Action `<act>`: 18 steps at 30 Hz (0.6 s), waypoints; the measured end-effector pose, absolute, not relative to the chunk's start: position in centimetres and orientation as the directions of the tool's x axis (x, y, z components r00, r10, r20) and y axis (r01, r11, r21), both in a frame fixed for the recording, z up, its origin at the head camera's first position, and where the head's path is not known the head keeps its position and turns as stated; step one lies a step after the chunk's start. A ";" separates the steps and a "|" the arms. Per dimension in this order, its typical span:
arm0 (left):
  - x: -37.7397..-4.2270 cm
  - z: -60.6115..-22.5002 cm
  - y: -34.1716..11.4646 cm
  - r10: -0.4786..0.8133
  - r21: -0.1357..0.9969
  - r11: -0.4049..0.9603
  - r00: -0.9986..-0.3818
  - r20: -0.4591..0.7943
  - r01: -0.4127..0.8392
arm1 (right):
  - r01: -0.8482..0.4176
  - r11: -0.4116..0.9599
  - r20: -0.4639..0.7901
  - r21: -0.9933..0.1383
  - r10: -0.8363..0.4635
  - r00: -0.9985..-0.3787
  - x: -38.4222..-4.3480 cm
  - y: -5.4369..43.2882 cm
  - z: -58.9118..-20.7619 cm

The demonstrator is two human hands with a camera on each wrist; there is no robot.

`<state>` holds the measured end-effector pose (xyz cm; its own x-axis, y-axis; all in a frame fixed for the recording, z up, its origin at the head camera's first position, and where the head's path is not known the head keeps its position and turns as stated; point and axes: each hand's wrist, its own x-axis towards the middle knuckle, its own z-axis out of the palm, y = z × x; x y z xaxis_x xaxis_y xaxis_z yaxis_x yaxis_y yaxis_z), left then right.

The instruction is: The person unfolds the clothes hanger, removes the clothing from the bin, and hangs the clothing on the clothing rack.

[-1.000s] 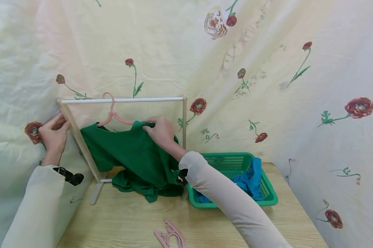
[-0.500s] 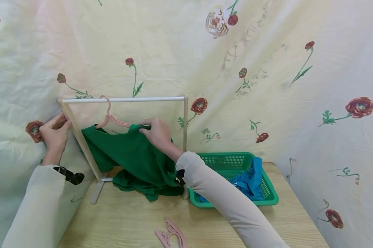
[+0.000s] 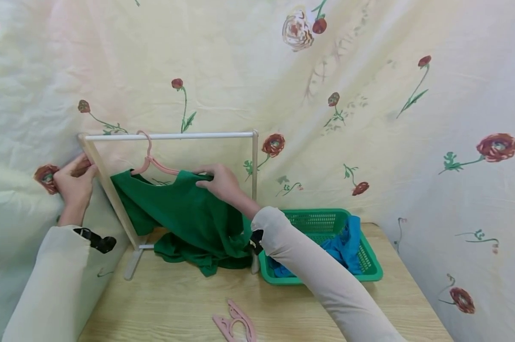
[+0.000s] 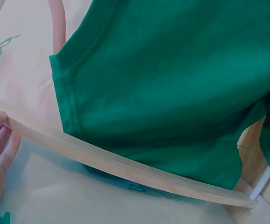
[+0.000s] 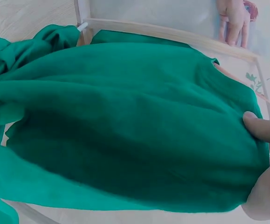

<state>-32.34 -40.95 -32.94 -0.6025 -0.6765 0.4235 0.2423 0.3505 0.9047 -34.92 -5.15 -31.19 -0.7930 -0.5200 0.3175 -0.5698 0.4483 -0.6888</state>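
A green shirt [image 3: 185, 204] hangs on a pink hanger [image 3: 148, 159], whose hook loops over the white rail of a small wooden clothes rack [image 3: 112, 199]. My right hand [image 3: 221, 183] pinches the shirt at its right shoulder, thumb in front, as the right wrist view also shows on the green cloth [image 5: 139, 112]. The fingers behind the cloth are partly hidden. My left hand [image 3: 74, 183] grips the rack's left wooden post [image 4: 102, 156] near its top. The shirt's lower part lies bunched on the table.
A green plastic basket [image 3: 321, 282] with blue cloth [image 3: 347, 249] in it stands right of the rack. A folded pink hanger [image 3: 237, 323] lies on the wooden table [image 3: 163, 308] in front. Flower-patterned fabric [image 3: 223, 57] hangs close behind and on both sides.
The pink hanger on the rail has slid slightly left, and the shirt's shoulders have shifted left with it. My left hand stays on the post.
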 end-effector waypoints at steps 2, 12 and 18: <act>-32.4 -32.9 -40.9 -0.680 0.906 0.349 -0.601 0.420 0.239 | -0.572 0.446 0.309 -0.688 -0.533 -0.787 -35.0 -4.9 -31.1; -32.8 -33.0 -40.2 -0.703 0.907 0.383 -0.581 0.411 0.177 | -0.573 0.444 0.284 -0.689 -0.562 -0.777 -34.8 -4.4 -30.8; -32.9 -33.0 -39.8 -0.713 0.895 0.419 -0.555 0.428 0.152 | -0.584 0.426 0.290 -0.691 -0.576 -0.764 -34.5 -3.9 -30.5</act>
